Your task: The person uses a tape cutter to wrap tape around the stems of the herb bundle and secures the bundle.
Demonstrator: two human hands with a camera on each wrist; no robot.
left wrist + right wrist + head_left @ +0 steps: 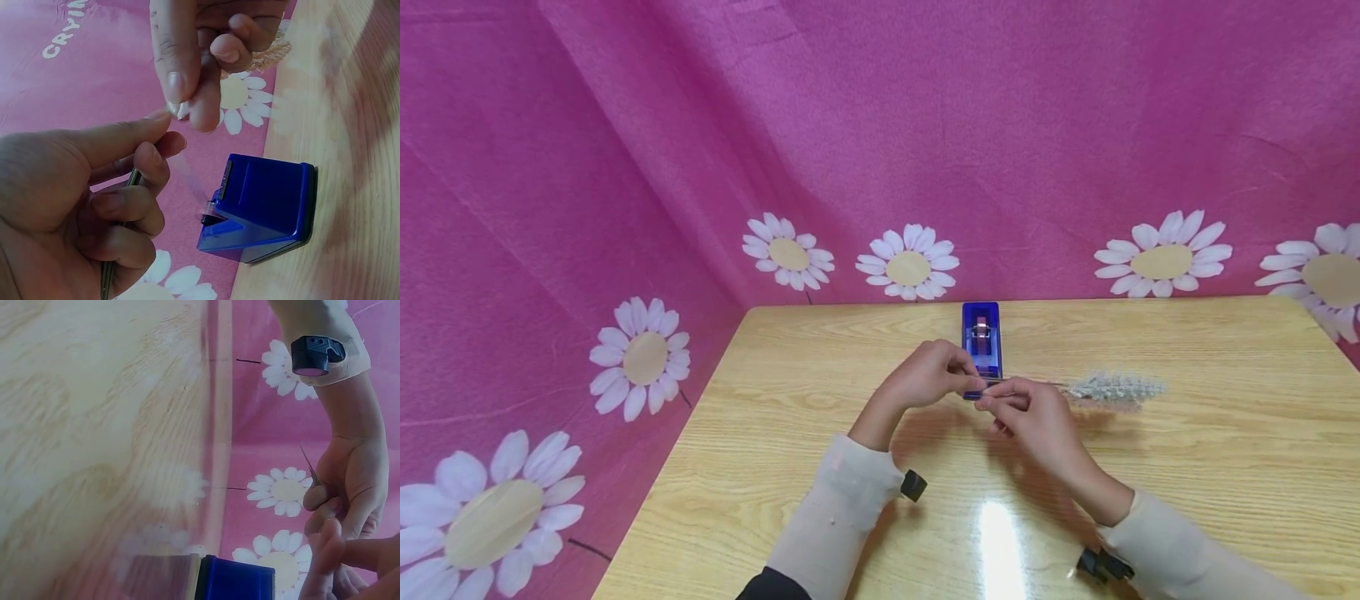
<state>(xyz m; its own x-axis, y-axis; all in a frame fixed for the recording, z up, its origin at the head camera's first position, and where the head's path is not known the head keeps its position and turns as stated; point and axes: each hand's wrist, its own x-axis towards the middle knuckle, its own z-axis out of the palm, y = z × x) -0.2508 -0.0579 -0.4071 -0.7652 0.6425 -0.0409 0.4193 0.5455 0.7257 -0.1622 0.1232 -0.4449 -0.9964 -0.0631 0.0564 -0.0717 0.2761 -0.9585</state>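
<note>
My left hand (928, 375) curls its fingers round the thin dark stem (107, 275) of a dried flower spray, and the stem's pointed end (307, 461) sticks out behind that hand in the right wrist view. The pale fluffy head (1116, 387) of the spray lies off to the right, beyond my right hand (1037, 417). Thumb and forefinger of the right hand pinch a small whitish, glossy piece (179, 110), its kind unclear, right at the left fingertips. Just behind both hands stands a blue tape dispenser (981, 333), its near end partly covered by fingers.
The wooden table (775, 358) has a glossy top with a bright reflection near the front. A pink cloth (1000, 125) with white daisies hangs along its back and left sides. Black cameras (913, 485) are strapped at both wrists over pale sleeves (842, 492).
</note>
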